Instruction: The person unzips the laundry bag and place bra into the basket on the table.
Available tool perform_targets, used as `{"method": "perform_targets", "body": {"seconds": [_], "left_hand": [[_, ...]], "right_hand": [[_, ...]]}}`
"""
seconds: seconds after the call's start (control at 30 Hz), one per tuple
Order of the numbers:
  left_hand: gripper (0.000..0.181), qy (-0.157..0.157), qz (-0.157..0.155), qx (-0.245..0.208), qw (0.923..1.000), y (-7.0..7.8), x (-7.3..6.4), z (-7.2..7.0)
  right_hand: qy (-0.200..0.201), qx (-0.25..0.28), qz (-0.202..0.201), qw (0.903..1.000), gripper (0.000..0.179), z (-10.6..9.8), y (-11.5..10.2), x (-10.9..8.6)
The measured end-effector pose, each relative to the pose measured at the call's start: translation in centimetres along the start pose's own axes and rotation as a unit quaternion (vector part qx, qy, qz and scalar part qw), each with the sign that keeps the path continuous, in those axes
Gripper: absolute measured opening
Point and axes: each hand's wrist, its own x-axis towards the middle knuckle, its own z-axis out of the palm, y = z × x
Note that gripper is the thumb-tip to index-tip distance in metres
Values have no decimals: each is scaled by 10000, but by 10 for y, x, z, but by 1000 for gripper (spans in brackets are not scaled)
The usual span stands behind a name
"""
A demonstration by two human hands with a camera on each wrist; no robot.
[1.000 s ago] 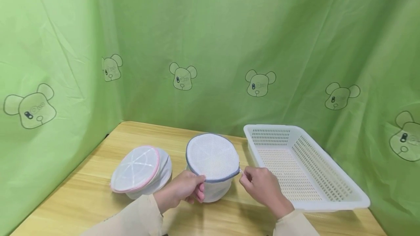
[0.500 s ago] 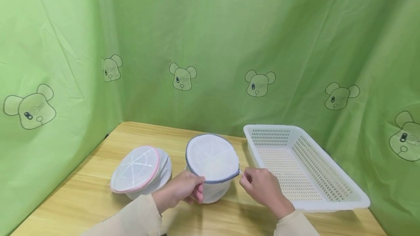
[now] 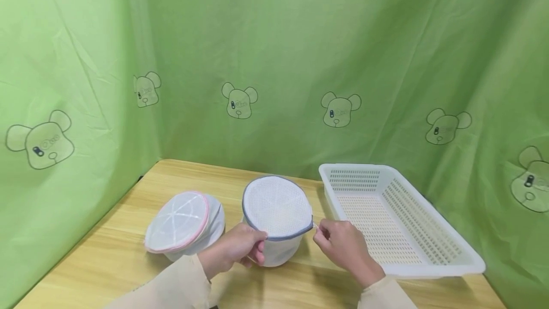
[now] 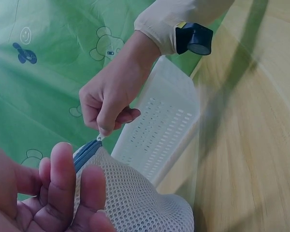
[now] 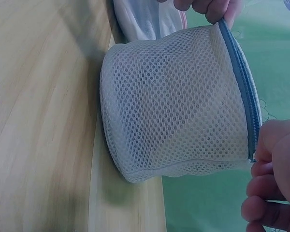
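A white mesh laundry bag point(image 3: 279, 206), round and edged with a blue zipper point(image 5: 244, 82), stands upright on the wooden table, its lid facing up. At the front left of the rim, my left hand point(image 3: 242, 247) pinches the blue edge between thumb and fingers. My right hand point(image 3: 343, 247) pinches the small zipper pull at the right end of the zipper, also visible in the left wrist view just under the right thumb. In the right wrist view the zipper teeth run together along the side between both hands.
To the left lies a second mesh bag point(image 3: 176, 221) with pink trim, partly flattened and tilted. A white perforated plastic basket point(image 3: 433, 269) stands at the right, close beside my right hand. Green curtain point(image 3: 279, 61) hangs behind the table point(image 3: 201, 173).
Almost nothing differs; the blue-edged bag's rim shifts very slightly while both hands keep their hold.
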Motion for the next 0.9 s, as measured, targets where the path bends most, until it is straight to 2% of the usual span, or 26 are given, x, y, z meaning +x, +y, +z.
{"method": "perform_targets", "body": {"seconds": [0.43,0.9], "left_hand": [[34,45,-45,-103,9999,0,1,1],[31,131,38,-322,9994,0,-1,7]], "right_hand": [[155,13,114,9998,25,0,-1,2],[792,70,-423,9959,28,-6,-12,13]]}}
